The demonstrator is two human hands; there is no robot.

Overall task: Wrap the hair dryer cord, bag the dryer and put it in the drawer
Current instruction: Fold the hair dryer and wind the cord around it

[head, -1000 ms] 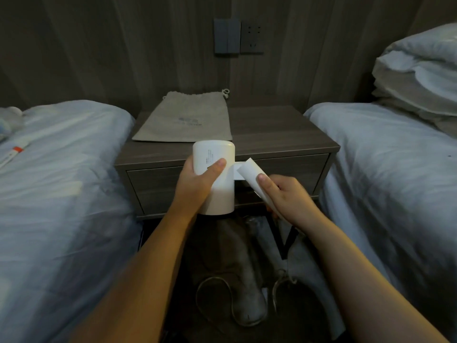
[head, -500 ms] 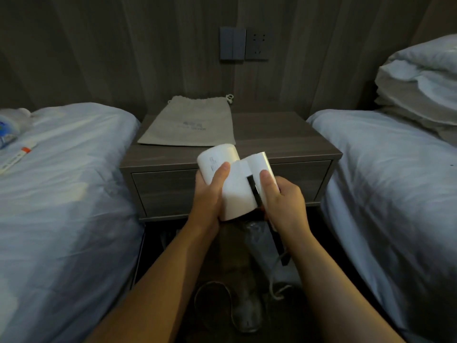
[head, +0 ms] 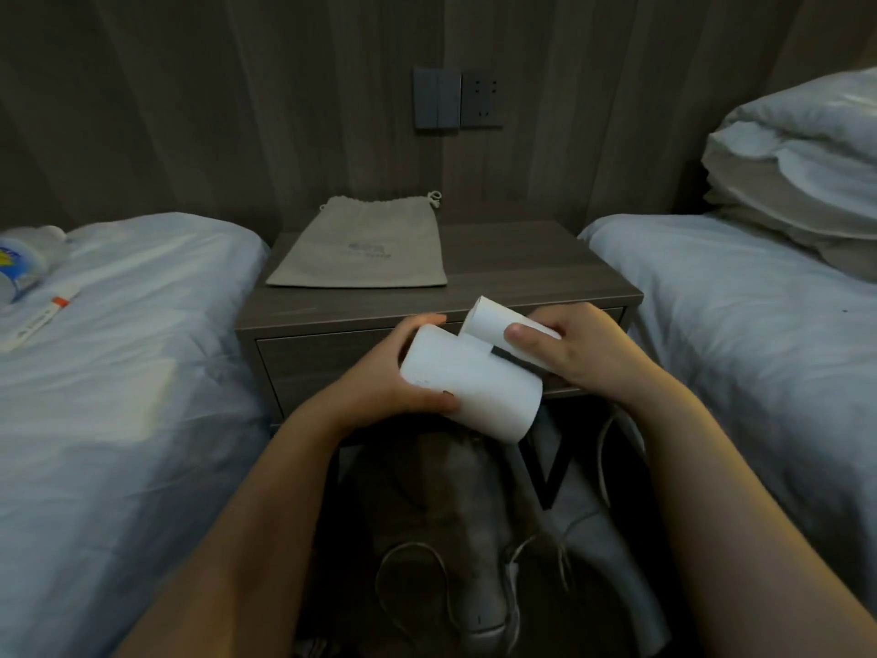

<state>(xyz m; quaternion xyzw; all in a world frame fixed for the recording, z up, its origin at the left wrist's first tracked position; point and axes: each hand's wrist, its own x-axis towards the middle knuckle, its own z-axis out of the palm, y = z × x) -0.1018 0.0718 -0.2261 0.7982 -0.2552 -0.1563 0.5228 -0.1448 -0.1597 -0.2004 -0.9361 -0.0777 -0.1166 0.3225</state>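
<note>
Two hands hold the white hair dryer in the middle of the frame, just in front of the nightstand. My left hand is wrapped around the fat round barrel, with the thumb on top and the fingers curled under it. My right hand is closed on the handle, which looks folded up next to the barrel. The barrel's long way runs from the middle left down to the lower right. The handle lies almost the same way, just above it. The cord drops out from under my right hand and hangs down toward the floor in the lower middle, where it makes loose loops. So the cord is nearer my right hand, and I think that hand should do the wrapping while the left one keeps the dryer steady. No wrapping shows on the dryer yet. The cloth drawstring bag lies flat on top of the nightstand, just past my hands, with its tied end by the wall. The drawer is right behind the dryer and looks shut. A bed sits on each side, and there are folded covers at the upper right. A bottle and a small tube lie on the left bed. Some dim shapes on the floor could snag the cord, but I cannot tell what they are.
</note>
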